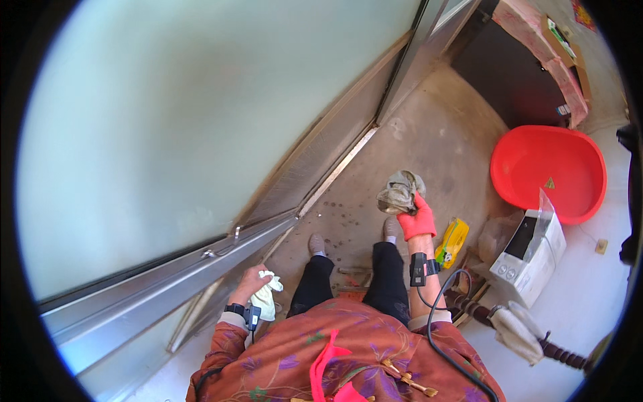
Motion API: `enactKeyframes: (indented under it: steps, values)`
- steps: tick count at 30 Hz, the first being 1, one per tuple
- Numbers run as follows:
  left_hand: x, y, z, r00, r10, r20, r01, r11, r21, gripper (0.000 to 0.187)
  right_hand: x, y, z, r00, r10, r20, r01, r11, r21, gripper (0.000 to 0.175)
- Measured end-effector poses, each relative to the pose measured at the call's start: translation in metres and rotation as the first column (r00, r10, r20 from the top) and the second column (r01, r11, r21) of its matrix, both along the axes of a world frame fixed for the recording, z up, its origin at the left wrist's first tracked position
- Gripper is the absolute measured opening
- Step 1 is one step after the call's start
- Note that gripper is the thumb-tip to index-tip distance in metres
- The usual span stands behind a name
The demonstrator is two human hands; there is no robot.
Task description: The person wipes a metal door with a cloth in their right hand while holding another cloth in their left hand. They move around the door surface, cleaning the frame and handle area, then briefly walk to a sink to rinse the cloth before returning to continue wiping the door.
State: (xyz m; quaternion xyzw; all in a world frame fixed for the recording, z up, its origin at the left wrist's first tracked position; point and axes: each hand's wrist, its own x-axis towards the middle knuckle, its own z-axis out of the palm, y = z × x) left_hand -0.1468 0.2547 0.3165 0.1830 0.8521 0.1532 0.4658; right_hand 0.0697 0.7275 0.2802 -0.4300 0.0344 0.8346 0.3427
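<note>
My right hand (418, 218), in a red glove, grips a crumpled grey-green rag (402, 191) above the concrete floor. In my bare left hand (249, 282) is a pale yellowish cloth (266, 296) that hangs down past the fingers. That hand is low at the left, beside the metal frame of a door. The large frosted glass pane (176, 115) fills the upper left. Its curved metal handle (223, 245) juts from the frame just above my left hand. Neither cloth touches the glass.
To the right stand a red plastic tub (552, 166) and a white microwave oven (530, 256). A yellow packet (453, 242) lies by my right forearm. A cloth (520, 331) hangs on a dark ribbed pole (562, 352). A dark cabinet (507, 70) stands at the back right.
</note>
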Motion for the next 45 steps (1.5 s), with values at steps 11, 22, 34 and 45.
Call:
enactKeyframes:
  steps: [11, 22, 34, 45]
  values:
    - [0.087, 0.155, -0.124, 0.968, -0.110, 0.227, 0.102, 0.994, 0.044, 0.031, 0.028, 0.093, -0.077, 0.994, 0.099, -0.041, -0.097, 0.993, 0.066, 0.045]
    - [0.268, 0.173, -0.418, 0.562, -0.679, 0.472, 0.739, 0.669, 0.081, 0.037, 0.028, 0.131, -0.250, 0.993, 0.109, -0.036, -0.101, 0.978, 0.184, 0.048]
    - [0.371, 0.128, -0.512, 0.148, -0.802, 0.578, 0.786, 0.450, 0.423, 0.049, -0.024, 0.164, -0.394, 0.977, 0.191, -0.094, -0.176, 0.973, 0.149, 0.044]
    - [0.340, 0.187, -0.554, 0.061, -0.810, 0.583, 0.814, 0.378, 0.441, 0.064, -0.052, 0.174, -0.406, 0.951, 0.286, -0.119, -0.258, 0.944, 0.207, 0.043]
